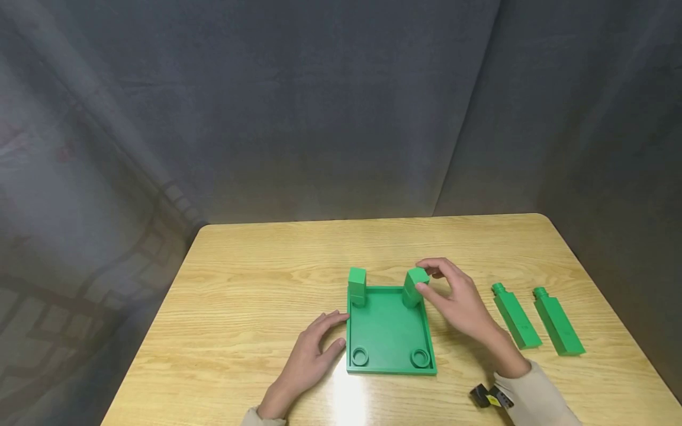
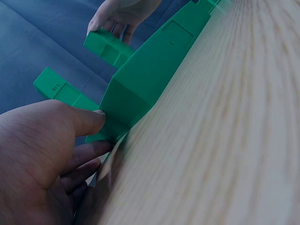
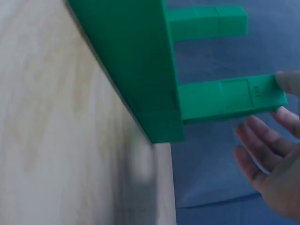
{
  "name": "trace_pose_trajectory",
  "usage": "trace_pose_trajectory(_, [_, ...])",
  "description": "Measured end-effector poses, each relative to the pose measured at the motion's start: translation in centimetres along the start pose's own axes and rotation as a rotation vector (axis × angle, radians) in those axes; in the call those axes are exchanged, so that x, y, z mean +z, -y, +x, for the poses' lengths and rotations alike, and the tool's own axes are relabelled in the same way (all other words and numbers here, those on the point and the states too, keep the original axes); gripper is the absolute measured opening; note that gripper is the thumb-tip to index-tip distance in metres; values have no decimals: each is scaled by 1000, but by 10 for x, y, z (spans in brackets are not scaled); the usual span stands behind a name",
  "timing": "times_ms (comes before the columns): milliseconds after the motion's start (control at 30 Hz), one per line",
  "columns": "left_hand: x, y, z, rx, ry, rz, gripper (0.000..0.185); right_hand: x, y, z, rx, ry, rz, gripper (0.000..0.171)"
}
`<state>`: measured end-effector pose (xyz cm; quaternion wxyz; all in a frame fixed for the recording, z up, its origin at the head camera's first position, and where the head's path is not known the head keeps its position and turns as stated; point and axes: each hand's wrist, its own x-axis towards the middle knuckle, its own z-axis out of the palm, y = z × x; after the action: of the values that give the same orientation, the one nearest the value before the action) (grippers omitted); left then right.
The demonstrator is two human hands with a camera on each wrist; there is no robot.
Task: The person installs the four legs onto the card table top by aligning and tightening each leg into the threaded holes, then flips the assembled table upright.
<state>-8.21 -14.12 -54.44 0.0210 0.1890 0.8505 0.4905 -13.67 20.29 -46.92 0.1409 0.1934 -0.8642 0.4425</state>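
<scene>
The green tray (image 1: 389, 331) lies flat on the wooden table (image 1: 240, 296), near its front edge. The left hand (image 1: 311, 355) rests on the table against the tray's left side, fingers straight and touching its wall. At the tray's far right corner, the right hand (image 1: 458, 299) pinches the top of an upright green post (image 1: 414, 287). A second post (image 1: 357, 285) stands at the far left corner. Right of the tray, well apart, two more green posts (image 1: 538, 316) lie flat.

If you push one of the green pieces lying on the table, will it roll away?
Probably not: each loose green piece has flat, square sides, so it would likely slide on the smooth wooden table. It looks like stiff plastic, unlikely to bend.
</scene>
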Motion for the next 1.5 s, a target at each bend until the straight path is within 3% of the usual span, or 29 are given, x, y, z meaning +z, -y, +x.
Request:
trace_pose_trajectory(333, [0, 0, 0, 0, 3, -2, 51, 12, 4, 0, 25, -167, -56, 33])
trace_pose_trajectory(733, [-2, -1, -1, -9, 1, -3, 53, 13, 5, 2, 12, -168, -45, 34])
trace_pose_trajectory(1000, [0, -1, 0, -10, 4, 2, 53, 0, 11, -2, 5, -207, 15, 41])
trace_pose_trajectory(1500, [1, 0, 2, -7, 5, -4, 55, -33, 7, -48, -3, -319, -19, 37])
